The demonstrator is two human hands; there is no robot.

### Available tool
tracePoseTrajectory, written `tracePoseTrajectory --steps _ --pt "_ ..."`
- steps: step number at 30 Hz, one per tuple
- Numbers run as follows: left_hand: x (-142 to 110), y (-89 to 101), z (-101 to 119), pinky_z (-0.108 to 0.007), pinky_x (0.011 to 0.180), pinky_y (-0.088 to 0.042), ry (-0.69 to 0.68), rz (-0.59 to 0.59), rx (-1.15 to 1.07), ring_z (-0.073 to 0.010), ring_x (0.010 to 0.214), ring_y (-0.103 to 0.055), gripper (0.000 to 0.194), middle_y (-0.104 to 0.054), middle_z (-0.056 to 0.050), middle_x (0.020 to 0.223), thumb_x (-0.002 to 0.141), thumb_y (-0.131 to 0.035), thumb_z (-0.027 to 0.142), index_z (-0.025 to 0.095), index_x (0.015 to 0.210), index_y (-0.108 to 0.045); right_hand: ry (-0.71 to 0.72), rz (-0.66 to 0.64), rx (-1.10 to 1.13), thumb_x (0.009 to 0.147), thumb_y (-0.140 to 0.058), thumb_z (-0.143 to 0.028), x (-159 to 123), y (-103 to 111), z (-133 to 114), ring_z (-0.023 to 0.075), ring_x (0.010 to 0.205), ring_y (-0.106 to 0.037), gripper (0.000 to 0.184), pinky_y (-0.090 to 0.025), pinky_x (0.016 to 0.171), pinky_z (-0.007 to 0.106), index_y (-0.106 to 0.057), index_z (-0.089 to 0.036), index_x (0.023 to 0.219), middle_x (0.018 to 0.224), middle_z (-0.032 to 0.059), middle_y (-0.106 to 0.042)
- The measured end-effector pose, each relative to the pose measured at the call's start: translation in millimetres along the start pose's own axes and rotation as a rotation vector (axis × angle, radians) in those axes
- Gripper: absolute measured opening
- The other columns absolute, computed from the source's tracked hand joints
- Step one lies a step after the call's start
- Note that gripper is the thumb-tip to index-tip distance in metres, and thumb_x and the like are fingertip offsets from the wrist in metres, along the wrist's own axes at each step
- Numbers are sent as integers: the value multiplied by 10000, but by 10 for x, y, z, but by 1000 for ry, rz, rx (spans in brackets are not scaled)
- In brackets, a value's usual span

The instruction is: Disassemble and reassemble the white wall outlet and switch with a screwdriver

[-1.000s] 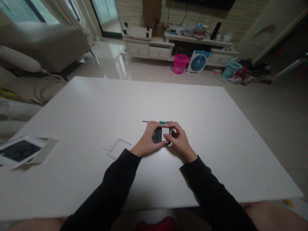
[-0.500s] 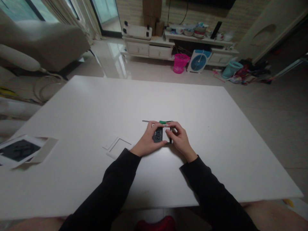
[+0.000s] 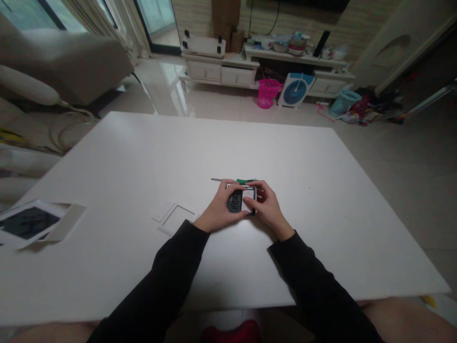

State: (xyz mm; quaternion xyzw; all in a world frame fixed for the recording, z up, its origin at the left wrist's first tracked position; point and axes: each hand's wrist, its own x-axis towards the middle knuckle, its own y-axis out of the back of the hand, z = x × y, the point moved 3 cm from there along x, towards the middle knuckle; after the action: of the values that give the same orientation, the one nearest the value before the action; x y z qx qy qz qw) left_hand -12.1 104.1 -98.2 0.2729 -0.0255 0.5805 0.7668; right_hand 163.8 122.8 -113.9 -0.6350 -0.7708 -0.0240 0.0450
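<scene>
Near the middle of the table, between both hands, is a small wall switch (image 3: pixel 234 202) with a black, ridged inside on its left half. A white rocker panel (image 3: pixel 248 195) covers much of its right half. My left hand (image 3: pixel 223 206) grips the switch's left part, thumb at the near edge and fingers at the far edge. My right hand (image 3: pixel 266 206) is curled at the right side, its thumb pressing on the white panel. Just beyond the fingers lies a screwdriver (image 3: pixel 242 181) with a green handle, partly hidden. White frame pieces (image 3: pixel 174 216) lie left of my left wrist.
The white table (image 3: pixel 143 157) spreads out around the hands. At its left side lie an open white box or packaging (image 3: pixel 67 223) and a dark-faced panel (image 3: pixel 30 222). Beyond the table stand a pink basket (image 3: pixel 264 97), a blue fan (image 3: pixel 295 91) and a low cabinet (image 3: pixel 205 71).
The right thumb has slid slightly left and down over the white panel. More of the switch's right edge now shows beside the panel. The left hand keeps its hold.
</scene>
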Motion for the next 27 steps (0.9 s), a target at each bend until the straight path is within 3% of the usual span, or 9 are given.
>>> tracePoseTrajectory --steps 6,20,27 --pt "-3 -1 -14 -547 1188 -450 8 -8 -12 -287 1328 -522 620 -460 -80 1334 754 -895 234 275 1288 -582 -7 8 -10 780 -873 -349 0 2 10 215 867 -668 374 -556 733 365 -641 -292 1068 1048 25 -720" --pt "-4 -5 -10 -574 1213 -422 41 -25 -12 -307 1374 -499 624 -460 -88 1357 753 -907 252 280 1302 -609 9 21 -2 773 -871 -334 7 14 27 214 878 -667 359 -540 740 354 -639 -288 1043 1024 17 -704" --pt "-4 -3 0 -552 1203 -446 20 -26 -16 -296 1346 -520 709 -482 -81 1356 775 -896 258 318 1393 -553 6 27 -40 776 -864 -355 8 7 0 214 848 -661 362 -552 734 363 -626 -289 1042 992 15 -704"
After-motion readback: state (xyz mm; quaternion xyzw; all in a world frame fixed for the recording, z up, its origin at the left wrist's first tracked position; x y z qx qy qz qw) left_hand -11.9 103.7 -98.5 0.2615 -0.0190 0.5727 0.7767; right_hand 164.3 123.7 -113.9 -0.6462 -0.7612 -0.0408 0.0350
